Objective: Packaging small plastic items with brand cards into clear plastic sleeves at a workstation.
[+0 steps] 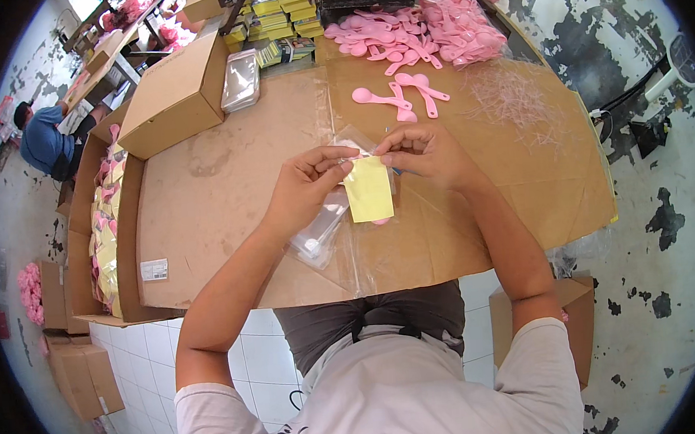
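Note:
My left hand (309,181) pinches the upper left corner of a yellow card (370,192) between thumb and fingers. At its upper right corner my right hand (430,155) is closed in a pinch as well. The card hangs upright over the cardboard-covered table (228,216). A bit of pink shows below its lower edge; what it belongs to is mostly hidden. Clear plastic bags (317,239) lie under and beside my left hand, and more clear plastic shows behind the card. Beyond my hands several loose pink measuring spoons (427,93) lie on the cardboard.
At the back are a heap of pink spoons (376,36), a filled bag (463,27) and stacks of yellow cards (276,18). A closed carton (177,92) stands back left; an open carton (129,230) of packed pieces lines the left edge. Thin plastic strips (516,103) lie right. Another person (47,140) sits far left.

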`<state>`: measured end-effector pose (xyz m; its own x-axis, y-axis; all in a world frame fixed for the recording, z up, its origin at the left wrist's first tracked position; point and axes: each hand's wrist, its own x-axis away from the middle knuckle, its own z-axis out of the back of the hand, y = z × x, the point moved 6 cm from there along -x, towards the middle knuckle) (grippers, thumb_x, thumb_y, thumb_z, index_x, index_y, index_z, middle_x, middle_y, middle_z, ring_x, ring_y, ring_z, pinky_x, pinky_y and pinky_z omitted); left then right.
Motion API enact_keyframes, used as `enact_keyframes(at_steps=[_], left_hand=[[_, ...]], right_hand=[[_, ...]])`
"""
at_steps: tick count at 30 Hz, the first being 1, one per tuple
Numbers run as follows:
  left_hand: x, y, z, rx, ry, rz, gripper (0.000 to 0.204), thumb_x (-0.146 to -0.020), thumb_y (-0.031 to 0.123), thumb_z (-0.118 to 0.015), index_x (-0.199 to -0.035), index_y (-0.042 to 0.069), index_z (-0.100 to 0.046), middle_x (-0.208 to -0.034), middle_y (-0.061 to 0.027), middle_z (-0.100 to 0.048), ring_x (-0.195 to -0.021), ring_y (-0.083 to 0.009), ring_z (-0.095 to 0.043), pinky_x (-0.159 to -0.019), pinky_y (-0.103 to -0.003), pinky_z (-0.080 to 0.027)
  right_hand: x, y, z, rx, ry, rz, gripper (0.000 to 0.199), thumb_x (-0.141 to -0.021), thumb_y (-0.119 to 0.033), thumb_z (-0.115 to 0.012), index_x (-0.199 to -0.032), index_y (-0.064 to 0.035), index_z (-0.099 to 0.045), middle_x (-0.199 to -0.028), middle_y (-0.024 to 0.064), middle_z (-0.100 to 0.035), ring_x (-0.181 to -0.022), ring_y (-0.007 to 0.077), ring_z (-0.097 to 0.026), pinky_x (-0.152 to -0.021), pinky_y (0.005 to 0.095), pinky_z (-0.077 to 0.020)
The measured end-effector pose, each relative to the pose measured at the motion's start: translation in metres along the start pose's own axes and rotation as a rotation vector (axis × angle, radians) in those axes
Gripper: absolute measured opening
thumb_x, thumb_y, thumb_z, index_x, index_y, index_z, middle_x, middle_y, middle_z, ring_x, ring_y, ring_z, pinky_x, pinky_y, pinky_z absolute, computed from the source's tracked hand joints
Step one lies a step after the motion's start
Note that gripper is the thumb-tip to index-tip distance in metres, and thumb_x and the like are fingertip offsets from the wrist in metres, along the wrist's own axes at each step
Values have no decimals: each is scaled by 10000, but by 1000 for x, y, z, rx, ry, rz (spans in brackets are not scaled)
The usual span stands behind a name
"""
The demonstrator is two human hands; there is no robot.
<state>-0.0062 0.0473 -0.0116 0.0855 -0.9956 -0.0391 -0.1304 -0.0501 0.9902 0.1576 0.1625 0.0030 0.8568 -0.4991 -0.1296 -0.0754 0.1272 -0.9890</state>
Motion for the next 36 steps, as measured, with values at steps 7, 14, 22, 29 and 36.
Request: enact_keyframes(at_steps=[7, 14, 22, 29, 36], left_hand=[[-3, 3, -4, -2, 11, 0, 257, -1031, 77, -597, -1265, -8, -658, -1143, -85, -728, -1004, -116, -684, -866, -282, -588], [-2, 8, 6, -71, 47, -69, 283, -1037, 118, -599, -1304, 38, -647, -1180, -54, -716, -1039, -113, -675, -875, -283, -570], [2, 26, -5, 8, -18, -188, 387, -1015, 97, -628, -1387, 16, -558, -1218, -79, -696, -1061, -135, -678, -877, -297, -574], [-1, 14, 8, -84, -28, -25, 395, -973, 65, -684, -1338, -42, -579, -1120, -104, -728, -933, -131, -709, -772, -280, -604], [-3, 12, 9, -23, -57, 1, 327, -979, 81, -682, -1279, -34, -626, -1080, -100, -743, -880, -127, -706, -749, -274, -602]], right_hand=[[-1, 4, 3, 30, 25, -23, 231, -962, -15, -672, -1192, -1, -656, -1083, 46, -692, -993, 112, -655, -861, 270, -532], [2, -2, -15, 8, -130, 16, 510, -950, -15, -662, -1428, -12, -485, -1122, 64, -658, -970, 125, -650, -846, 292, -528], [2, -9, -14, -15, -134, 23, 494, -952, 26, -651, -1422, -11, -503, -1103, 53, -665, -1024, 132, -640, -883, 307, -529], [3, -17, -12, -62, -141, 35, 521, -950, 11, -665, -1443, -22, -499, -1150, 61, -670, -1063, 125, -641, -921, 293, -520], [3, -17, -9, -79, -155, 80, 506, -964, -13, -653, -1439, -8, -478, -1206, 77, -663, -1116, 141, -635, -998, 312, -493]])
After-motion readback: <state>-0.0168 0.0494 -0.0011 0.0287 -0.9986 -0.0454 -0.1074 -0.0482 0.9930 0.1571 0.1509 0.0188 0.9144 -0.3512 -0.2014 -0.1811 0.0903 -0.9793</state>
